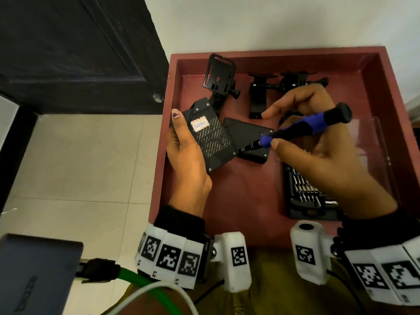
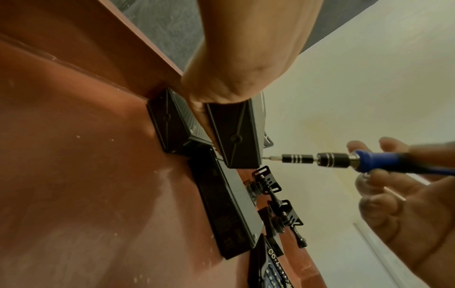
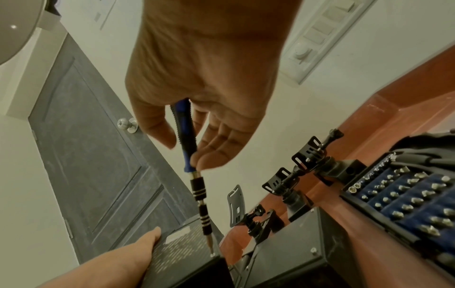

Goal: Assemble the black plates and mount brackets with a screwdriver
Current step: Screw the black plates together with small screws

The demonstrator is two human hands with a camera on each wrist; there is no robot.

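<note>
A handwritten white sticker (image 1: 200, 125) is seen on the vented black plate (image 1: 211, 142); its writing is too blurred to be read.

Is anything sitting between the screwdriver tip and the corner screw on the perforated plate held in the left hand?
Nothing visible does. The blue-handled screwdriver, pinched by the right hand, has its tip right at the corner screw of the perforated black plate, which the left hand grips.

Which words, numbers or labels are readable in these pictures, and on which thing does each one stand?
"AWD023", handwritten and only roughly legible: white sticker on the vented plate that the left hand holds.
Small characters under the wrist-band markers: too small to read.
Raised lettering on the grey box: blurred, unreadable.
</note>
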